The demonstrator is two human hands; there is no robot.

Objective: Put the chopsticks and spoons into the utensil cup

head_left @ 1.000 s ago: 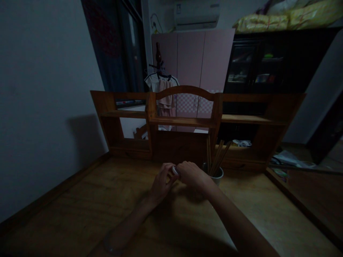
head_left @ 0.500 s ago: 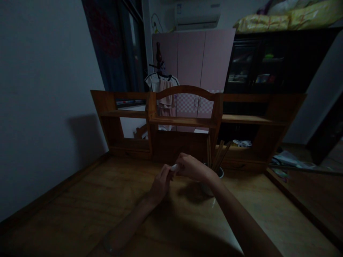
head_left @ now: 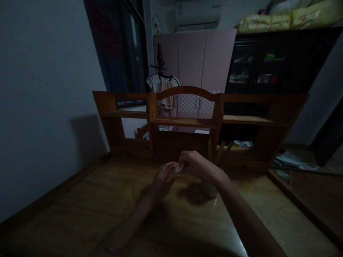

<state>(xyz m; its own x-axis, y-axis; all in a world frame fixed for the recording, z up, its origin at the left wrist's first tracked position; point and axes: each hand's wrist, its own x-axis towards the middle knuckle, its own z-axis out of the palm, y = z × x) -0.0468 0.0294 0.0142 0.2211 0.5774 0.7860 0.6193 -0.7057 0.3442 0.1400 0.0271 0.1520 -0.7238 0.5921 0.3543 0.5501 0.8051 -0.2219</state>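
Note:
A small white object (head_left: 178, 167), its kind too small and dim to make out, is pinched in the fingers of my right hand (head_left: 193, 162) above the desk. My left hand (head_left: 162, 179) reaches to it from the left, fingers stretched out and thumb apart. Its fingertips are at the white object's left end; whether they touch it I cannot tell. Beneath my right wrist stands a pale cup (head_left: 209, 189) with several thin wooden sticks (head_left: 221, 153) in it. My right hand and wrist hide part of the cup.
A wooden desk (head_left: 88, 200) spreads below my hands, with a wooden shelf unit (head_left: 184, 122) along its back. The wall (head_left: 48, 89) rises on the left. Behind the shelf stand clothes on a rack (head_left: 166, 89), a pink wardrobe (head_left: 191, 60) and a dark cabinet (head_left: 270, 64).
My left fingers have straightened and the thumb has come away from the white object. My right hand keeps it pinched and has shifted slightly to the right.

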